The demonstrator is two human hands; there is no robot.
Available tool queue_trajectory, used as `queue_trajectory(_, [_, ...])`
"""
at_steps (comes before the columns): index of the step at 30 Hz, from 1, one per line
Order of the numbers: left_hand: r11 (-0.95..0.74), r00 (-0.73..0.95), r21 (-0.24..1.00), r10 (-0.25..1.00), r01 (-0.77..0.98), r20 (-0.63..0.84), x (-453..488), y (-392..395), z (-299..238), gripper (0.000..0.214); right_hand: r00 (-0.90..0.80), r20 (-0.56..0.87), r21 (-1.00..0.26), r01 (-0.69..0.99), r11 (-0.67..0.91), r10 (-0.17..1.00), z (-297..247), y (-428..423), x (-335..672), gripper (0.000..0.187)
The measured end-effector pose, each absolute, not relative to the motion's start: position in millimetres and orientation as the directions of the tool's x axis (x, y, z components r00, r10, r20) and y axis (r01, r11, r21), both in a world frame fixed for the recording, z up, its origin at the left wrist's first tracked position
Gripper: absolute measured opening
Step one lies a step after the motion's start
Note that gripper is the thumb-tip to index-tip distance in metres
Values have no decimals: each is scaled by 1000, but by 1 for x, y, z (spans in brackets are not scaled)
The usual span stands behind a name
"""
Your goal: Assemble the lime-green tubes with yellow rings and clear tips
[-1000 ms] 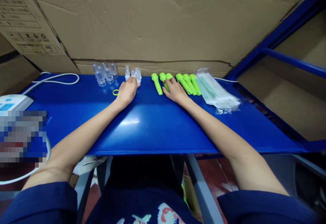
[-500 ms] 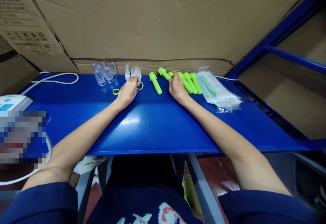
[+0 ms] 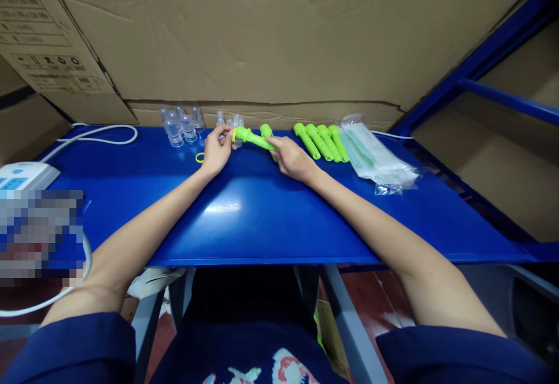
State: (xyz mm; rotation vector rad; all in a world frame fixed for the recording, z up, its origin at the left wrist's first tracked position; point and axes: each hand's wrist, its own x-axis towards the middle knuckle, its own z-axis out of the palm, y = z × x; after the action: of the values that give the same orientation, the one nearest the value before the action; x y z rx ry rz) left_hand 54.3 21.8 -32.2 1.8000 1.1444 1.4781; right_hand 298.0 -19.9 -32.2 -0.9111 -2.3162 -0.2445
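I can't see the right-hand end of the held, slim lime-green plastic handle point(image 3: 257, 139); the right fingers point(image 3: 280, 142) cover it. My view's left edge crops the white, boxy plastic power strip point(image 3: 32, 173).

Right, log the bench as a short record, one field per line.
Left hand: fingers at a yellow ring
Right hand: grips the narrow end of a green flashlight-shaped handle
Ring fit: ring at the handle's wide end; whether fully seated, cannot tell
Loose ring: on blue table, beside left hand
Handle row: four, right of right hand
Clear domed cups: beyond loose ring, leftward
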Motion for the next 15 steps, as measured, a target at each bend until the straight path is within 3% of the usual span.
queue_trajectory(5, [-463,23,852,881,245,472,55,22,-32,11,-586,666,18,631,775,462,-34,-21,297,49])
queue_trajectory(10, [-441,9,858,890,264,455,53,21,-32,14,-594,609,-38,639,768,525,-32,-24,294,48])
queue_trajectory(15, [-429,-19,857,892,285,453,52,18,-29,17,-613,601,-41,618,785,514,-31,-24,294,51])
